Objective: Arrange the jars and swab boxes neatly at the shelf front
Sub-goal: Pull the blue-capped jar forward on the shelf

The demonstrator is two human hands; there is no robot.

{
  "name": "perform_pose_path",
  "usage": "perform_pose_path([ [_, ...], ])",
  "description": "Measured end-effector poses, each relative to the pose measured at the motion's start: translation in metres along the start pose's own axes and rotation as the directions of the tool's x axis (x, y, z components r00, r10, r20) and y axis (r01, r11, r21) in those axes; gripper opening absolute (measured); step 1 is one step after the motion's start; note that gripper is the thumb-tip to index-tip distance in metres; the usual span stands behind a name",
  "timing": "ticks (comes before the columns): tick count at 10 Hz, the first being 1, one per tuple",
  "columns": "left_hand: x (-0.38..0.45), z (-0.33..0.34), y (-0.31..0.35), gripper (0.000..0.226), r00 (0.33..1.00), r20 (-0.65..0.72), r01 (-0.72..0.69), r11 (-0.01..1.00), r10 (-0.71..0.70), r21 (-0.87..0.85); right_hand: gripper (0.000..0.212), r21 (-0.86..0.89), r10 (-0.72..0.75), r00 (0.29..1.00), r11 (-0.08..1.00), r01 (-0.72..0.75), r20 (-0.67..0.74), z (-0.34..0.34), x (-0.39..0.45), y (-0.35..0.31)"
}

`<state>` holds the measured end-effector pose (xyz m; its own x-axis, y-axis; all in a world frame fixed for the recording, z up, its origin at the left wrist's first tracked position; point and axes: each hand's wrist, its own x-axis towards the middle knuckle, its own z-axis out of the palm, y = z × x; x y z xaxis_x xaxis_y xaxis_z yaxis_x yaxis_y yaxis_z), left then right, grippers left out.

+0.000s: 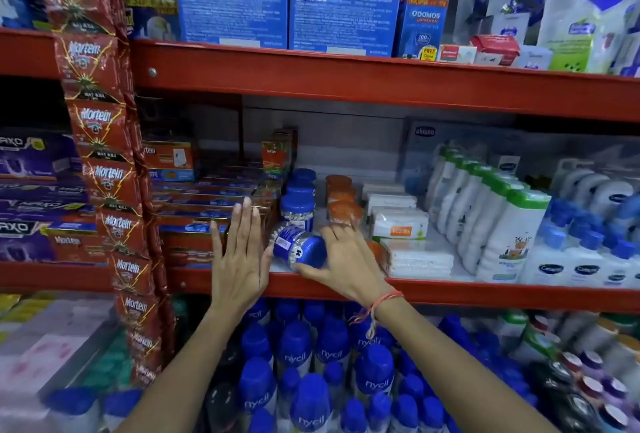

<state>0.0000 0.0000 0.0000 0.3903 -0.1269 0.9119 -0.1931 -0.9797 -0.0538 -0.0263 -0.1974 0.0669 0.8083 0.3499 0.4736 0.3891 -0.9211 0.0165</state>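
Note:
A blue-lidded swab jar lies tilted on its side at the front of the middle shelf, its lid toward me. My right hand grips it from the right and below. My left hand is flat with fingers spread, just left of the jar, thumb close to it. Behind stand a row of upright blue-lidded jars and a row of orange-lidded jars. Clear swab boxes are stacked to the right of my right hand.
Red Mortein boxes fill the shelf to the left. A hanging strip of Mortein sachets drops down at left. White lotion bottles stand at right. Blue-capped Nycil bottles crowd the shelf below.

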Motion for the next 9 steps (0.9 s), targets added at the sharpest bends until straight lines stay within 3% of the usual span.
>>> perform_pose_path([
  [2,-0.003,0.008,-0.003,0.062,0.999,-0.047,-0.002,1.000,0.002,0.002,0.083,0.085,0.047,0.999,0.995,-0.048,0.005,-0.003,0.010,-0.004],
  [4,-0.006,0.012,-0.004,0.060,0.998,-0.066,-0.014,1.000,0.014,-0.001,0.087,0.348,0.087,0.994,0.932,-0.106,0.069,-0.023,0.036,-0.004],
  [6,-0.008,0.013,-0.005,0.059,0.997,-0.080,-0.012,1.000,0.013,0.008,0.067,0.355,0.017,0.969,0.929,-0.107,0.246,-0.032,0.069,-0.003],
  [8,-0.007,0.013,-0.005,0.060,0.996,-0.084,-0.019,1.000,0.019,-0.004,0.069,0.279,0.087,0.932,0.941,-0.193,0.352,0.011,0.099,0.015],
  [9,-0.007,0.013,-0.005,0.060,0.996,-0.085,-0.021,1.000,0.021,-0.007,0.072,0.348,0.055,0.938,0.920,-0.180,0.341,-0.031,0.081,-0.014],
])
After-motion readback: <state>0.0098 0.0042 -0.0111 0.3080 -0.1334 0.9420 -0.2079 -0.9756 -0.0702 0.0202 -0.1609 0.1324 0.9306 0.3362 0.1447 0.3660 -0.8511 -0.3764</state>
